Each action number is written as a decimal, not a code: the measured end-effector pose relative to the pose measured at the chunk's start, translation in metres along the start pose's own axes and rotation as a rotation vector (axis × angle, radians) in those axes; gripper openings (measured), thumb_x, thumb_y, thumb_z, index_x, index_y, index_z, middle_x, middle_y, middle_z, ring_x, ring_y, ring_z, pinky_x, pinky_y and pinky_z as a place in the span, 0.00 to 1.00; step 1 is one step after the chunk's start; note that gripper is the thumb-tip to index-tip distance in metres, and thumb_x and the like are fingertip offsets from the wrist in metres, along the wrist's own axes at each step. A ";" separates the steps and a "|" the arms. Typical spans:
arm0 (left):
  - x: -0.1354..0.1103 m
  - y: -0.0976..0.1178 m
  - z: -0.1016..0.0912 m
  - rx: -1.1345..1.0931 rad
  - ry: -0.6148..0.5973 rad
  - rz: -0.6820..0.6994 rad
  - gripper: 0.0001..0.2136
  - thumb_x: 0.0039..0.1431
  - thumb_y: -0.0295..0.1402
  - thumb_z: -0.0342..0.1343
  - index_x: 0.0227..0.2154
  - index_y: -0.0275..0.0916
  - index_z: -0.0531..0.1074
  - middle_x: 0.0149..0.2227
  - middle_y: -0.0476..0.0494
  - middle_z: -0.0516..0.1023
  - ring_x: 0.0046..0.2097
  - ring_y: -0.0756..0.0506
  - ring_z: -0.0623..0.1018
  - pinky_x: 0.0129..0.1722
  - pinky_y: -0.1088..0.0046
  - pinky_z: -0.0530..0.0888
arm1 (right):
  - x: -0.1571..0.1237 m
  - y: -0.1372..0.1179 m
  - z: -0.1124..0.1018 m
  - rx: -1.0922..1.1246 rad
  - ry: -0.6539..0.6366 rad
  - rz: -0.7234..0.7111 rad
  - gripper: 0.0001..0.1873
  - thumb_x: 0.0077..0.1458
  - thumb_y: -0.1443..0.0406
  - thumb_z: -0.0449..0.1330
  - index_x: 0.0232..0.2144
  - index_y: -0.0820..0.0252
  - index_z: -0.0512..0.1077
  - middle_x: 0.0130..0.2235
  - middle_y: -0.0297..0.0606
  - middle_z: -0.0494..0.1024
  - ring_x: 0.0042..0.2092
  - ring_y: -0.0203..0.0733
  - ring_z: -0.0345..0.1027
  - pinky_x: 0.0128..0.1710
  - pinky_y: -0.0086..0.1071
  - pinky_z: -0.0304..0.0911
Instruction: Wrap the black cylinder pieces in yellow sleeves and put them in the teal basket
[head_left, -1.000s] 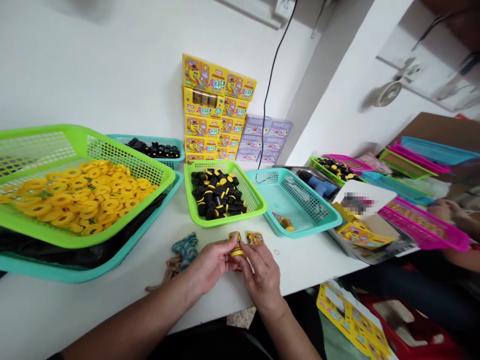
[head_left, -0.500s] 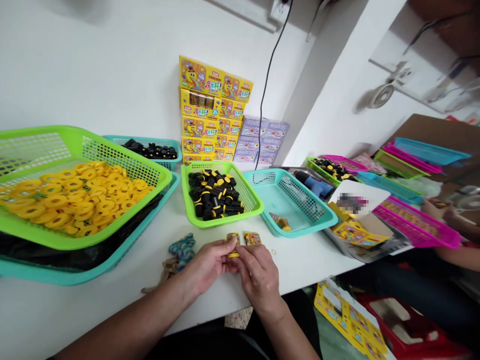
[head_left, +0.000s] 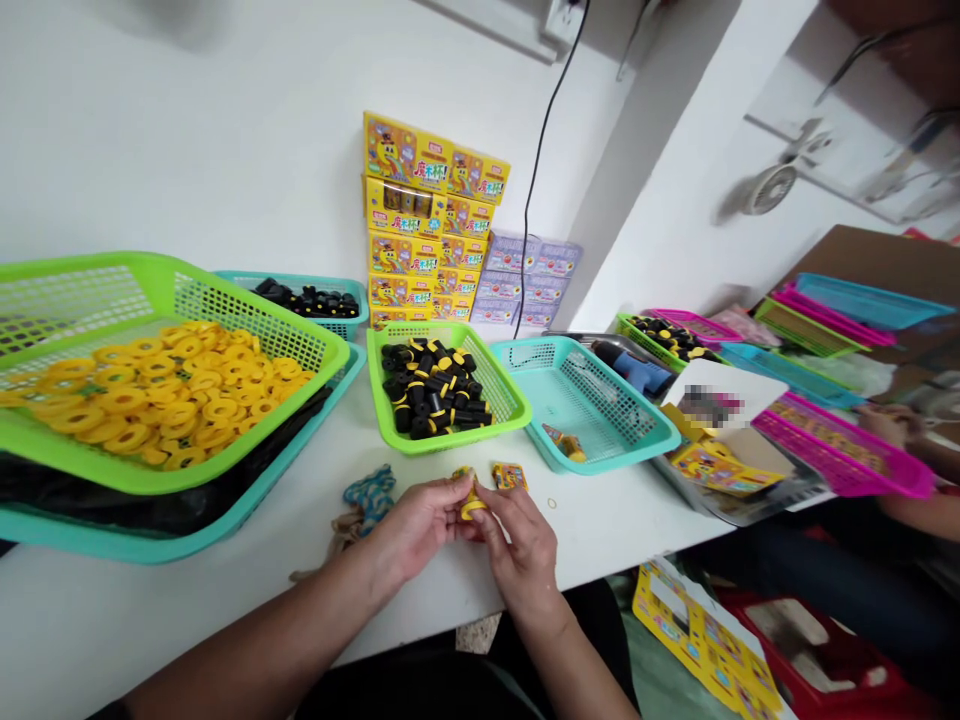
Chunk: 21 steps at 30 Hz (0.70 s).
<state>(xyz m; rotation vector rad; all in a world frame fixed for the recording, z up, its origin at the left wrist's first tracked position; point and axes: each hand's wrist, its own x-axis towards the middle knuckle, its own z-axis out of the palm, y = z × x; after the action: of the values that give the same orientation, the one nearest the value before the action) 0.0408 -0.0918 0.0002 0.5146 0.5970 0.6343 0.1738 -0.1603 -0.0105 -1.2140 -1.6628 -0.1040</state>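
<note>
My left hand (head_left: 416, 525) and my right hand (head_left: 517, 545) meet at the front of the white table (head_left: 615, 520), both pinched on a small yellow toy piece (head_left: 471, 496) with a printed wrapper. A second printed piece (head_left: 509, 476) lies on the table just beyond my right fingers. Straight ahead stands a green basket (head_left: 510, 395) of black-and-yellow cylinders (head_left: 433, 390). To its right a teal basket (head_left: 645, 430) holds one small wrapped piece (head_left: 564, 442).
A large green basket (head_left: 300, 330) of yellow rings (head_left: 165, 390) rests on a teal tray (head_left: 225, 520) at left. Yellow boxes (head_left: 427, 235) are stacked against the wall. A blue cloth (head_left: 367, 495) lies by my left hand. Another person's hand (head_left: 889, 425) works among pink baskets (head_left: 847, 450) at right.
My fingers have turned the small yellow piece slightly between them; my hands stay in the same place. The view has shifted a little.
</note>
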 end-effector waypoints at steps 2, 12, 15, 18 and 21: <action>0.000 -0.001 0.001 0.001 0.012 -0.013 0.08 0.54 0.33 0.64 0.30 0.31 0.76 0.30 0.40 0.77 0.29 0.48 0.74 0.31 0.73 0.72 | 0.000 0.001 0.001 -0.017 0.009 -0.001 0.15 0.60 0.72 0.58 0.48 0.57 0.73 0.33 0.39 0.74 0.34 0.39 0.69 0.31 0.32 0.69; -0.004 0.004 0.008 -0.038 -0.048 -0.003 0.09 0.59 0.33 0.59 0.34 0.31 0.76 0.33 0.38 0.78 0.31 0.47 0.75 0.34 0.70 0.74 | -0.003 0.000 0.003 -0.152 0.110 -0.010 0.17 0.59 0.69 0.60 0.51 0.58 0.70 0.39 0.43 0.76 0.40 0.43 0.72 0.38 0.37 0.72; -0.004 0.004 0.009 -0.018 -0.029 0.054 0.10 0.53 0.34 0.65 0.31 0.31 0.76 0.30 0.41 0.77 0.28 0.48 0.73 0.29 0.72 0.71 | -0.004 0.000 0.006 -0.178 0.051 -0.078 0.19 0.59 0.71 0.59 0.53 0.58 0.69 0.38 0.43 0.77 0.40 0.44 0.72 0.38 0.39 0.72; -0.004 0.004 0.009 -0.019 0.009 0.074 0.12 0.44 0.33 0.70 0.26 0.31 0.75 0.27 0.43 0.75 0.27 0.48 0.73 0.27 0.73 0.69 | -0.005 0.001 0.008 -0.127 0.010 -0.044 0.18 0.60 0.71 0.58 0.53 0.58 0.70 0.38 0.42 0.76 0.39 0.43 0.71 0.37 0.38 0.72; -0.003 0.003 0.008 -0.033 0.017 0.055 0.11 0.43 0.32 0.71 0.26 0.31 0.75 0.27 0.42 0.76 0.28 0.48 0.74 0.30 0.72 0.72 | -0.004 0.001 0.008 -0.081 0.032 0.002 0.16 0.61 0.72 0.57 0.51 0.57 0.71 0.36 0.40 0.76 0.37 0.40 0.71 0.35 0.35 0.71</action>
<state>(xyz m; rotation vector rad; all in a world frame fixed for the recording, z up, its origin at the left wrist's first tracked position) 0.0428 -0.0940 0.0087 0.4970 0.5890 0.7004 0.1692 -0.1578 -0.0171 -1.2683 -1.6430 -0.1901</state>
